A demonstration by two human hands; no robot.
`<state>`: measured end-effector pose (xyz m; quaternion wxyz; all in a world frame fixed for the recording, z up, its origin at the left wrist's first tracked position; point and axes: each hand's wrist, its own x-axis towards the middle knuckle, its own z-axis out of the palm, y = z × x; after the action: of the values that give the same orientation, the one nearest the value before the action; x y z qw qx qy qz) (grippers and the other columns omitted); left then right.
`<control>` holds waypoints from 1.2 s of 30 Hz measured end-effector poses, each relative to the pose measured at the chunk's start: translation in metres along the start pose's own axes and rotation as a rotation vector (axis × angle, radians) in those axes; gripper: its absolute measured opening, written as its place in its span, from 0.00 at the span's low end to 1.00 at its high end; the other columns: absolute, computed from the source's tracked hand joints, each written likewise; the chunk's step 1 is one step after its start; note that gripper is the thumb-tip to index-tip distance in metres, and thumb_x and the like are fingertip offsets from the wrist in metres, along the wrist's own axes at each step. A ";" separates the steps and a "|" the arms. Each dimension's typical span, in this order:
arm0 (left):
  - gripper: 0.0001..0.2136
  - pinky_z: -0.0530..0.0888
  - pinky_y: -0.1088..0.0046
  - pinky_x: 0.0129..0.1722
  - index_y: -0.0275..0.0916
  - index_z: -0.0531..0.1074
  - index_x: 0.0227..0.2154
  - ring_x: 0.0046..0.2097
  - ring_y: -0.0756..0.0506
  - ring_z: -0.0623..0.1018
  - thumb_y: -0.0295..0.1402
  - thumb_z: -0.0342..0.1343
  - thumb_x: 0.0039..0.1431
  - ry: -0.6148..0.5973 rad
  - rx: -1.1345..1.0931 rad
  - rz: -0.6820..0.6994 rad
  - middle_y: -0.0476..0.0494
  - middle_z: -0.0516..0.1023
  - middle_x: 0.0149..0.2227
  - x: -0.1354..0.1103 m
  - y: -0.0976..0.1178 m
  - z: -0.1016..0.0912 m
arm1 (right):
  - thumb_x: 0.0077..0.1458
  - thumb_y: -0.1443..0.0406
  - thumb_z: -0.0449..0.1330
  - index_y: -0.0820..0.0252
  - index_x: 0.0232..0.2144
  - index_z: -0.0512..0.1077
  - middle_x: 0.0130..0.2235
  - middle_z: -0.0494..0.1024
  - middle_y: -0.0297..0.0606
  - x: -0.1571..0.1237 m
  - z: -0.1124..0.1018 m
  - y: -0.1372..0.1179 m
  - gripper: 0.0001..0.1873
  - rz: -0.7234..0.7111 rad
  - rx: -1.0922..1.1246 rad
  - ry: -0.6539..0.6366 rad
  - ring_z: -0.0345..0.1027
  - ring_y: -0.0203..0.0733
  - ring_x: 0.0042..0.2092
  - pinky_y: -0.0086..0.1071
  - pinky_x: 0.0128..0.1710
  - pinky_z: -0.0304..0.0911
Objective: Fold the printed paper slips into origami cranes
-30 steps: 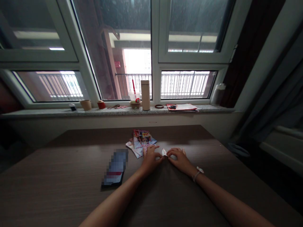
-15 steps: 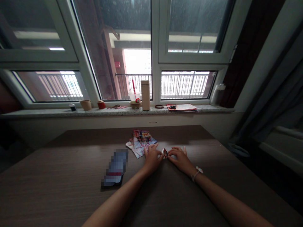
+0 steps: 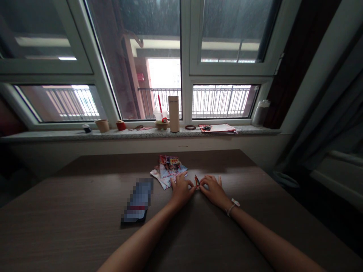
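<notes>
Between my two hands, on the dark wooden table point(image 3: 85, 204), is a small folded piece of printed paper point(image 3: 196, 182), coloured red, white and dark. My left hand point(image 3: 182, 189) pinches its left side with thumb and fingertips. On the other side my right hand point(image 3: 212, 189) grips the right edge the same way, a white band on that wrist. Just beyond my left hand lies a fanned stack of colourful printed sheets point(image 3: 171, 166), partly covered by my fingers. A phone point(image 3: 138, 202), blurred out in blocks, rests to the left of my left forearm.
Behind the table runs a stone windowsill point(image 3: 138, 134). It carries a beige flask point(image 3: 173, 114), a drink cup with a red straw point(image 3: 160, 114), a paper cup point(image 3: 102, 125), scissors on papers point(image 3: 218, 129), and a clear bottle point(image 3: 261, 113).
The folded paper stands a little taller and shows more red. My right hand and wrist have shifted slightly left; my left hand has hardly moved.
</notes>
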<state>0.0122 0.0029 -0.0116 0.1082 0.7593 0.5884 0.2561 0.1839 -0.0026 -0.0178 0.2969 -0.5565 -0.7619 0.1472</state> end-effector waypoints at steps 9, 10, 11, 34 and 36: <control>0.05 0.44 0.35 0.61 0.41 0.77 0.30 0.67 0.33 0.55 0.35 0.59 0.58 -0.011 0.038 -0.032 0.42 0.60 0.65 0.001 0.001 0.004 | 0.55 0.61 0.57 0.54 0.29 0.74 0.44 0.78 0.35 0.004 0.005 0.004 0.06 0.039 0.048 0.031 0.56 0.51 0.60 0.63 0.61 0.19; 0.05 0.44 0.35 0.61 0.41 0.77 0.30 0.67 0.33 0.54 0.35 0.59 0.57 -0.015 0.039 -0.040 0.42 0.60 0.65 0.001 0.002 0.004 | 0.55 0.61 0.57 0.54 0.29 0.73 0.44 0.78 0.35 0.004 0.005 0.004 0.06 0.046 0.056 0.029 0.56 0.51 0.61 0.63 0.61 0.19; 0.05 0.44 0.34 0.61 0.41 0.77 0.30 0.67 0.33 0.54 0.35 0.59 0.57 -0.022 0.039 -0.046 0.42 0.60 0.65 0.001 0.002 0.004 | 0.55 0.61 0.57 0.54 0.29 0.73 0.44 0.78 0.35 0.004 0.005 0.003 0.06 0.056 0.066 0.024 0.56 0.51 0.61 0.64 0.61 0.20; 0.05 0.43 0.31 0.60 0.51 0.81 0.33 0.65 0.33 0.58 0.41 0.62 0.56 0.004 0.059 -0.055 0.45 0.64 0.63 -0.001 0.000 -0.002 | 0.55 0.58 0.59 0.49 0.32 0.78 0.46 0.77 0.37 0.001 -0.001 0.000 0.09 0.092 0.101 -0.010 0.53 0.54 0.61 0.63 0.62 0.24; 0.05 0.42 0.30 0.59 0.51 0.81 0.33 0.64 0.32 0.58 0.42 0.61 0.56 0.002 0.063 -0.043 0.45 0.64 0.63 -0.001 0.000 -0.003 | 0.55 0.57 0.59 0.49 0.32 0.78 0.47 0.76 0.37 0.002 0.000 0.001 0.09 0.100 0.085 0.000 0.52 0.54 0.62 0.62 0.62 0.26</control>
<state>0.0102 0.0017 -0.0092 0.0891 0.7491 0.6125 0.2360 0.1843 -0.0007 -0.0177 0.3128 -0.5808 -0.7260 0.1941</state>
